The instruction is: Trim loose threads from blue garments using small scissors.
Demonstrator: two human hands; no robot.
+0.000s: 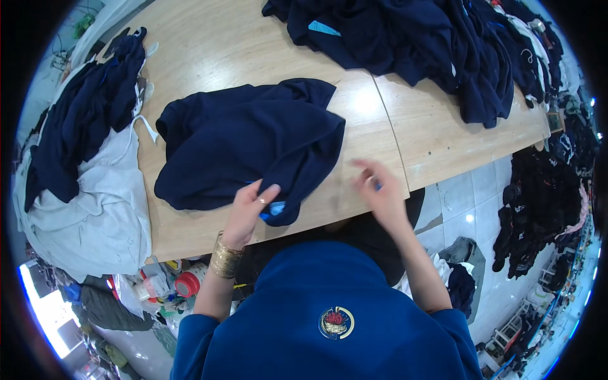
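A dark navy garment (234, 139) lies bunched on the wooden table in front of me. My left hand (246, 212), with a ring and a wide gold cuff at the wrist, pinches the garment's near edge between thumb and fingers. Just beside that grip, a light blue patch (276, 208) shows on the cloth. To the right of the garment, my right hand (383, 193) is raised above the table, apart from the cloth. Its fingers are curled and partly blurred. Something small with a blue spot shows among them, too unclear to name.
More navy garments (405, 38) are heaped at the table's far right. On the left, navy clothing (95, 120) lies over white cloth (95, 209) hanging past the edge. A red-lidded container (187, 284) stands below the table. Black clothes (535, 209) pile up on the tiled floor at right.
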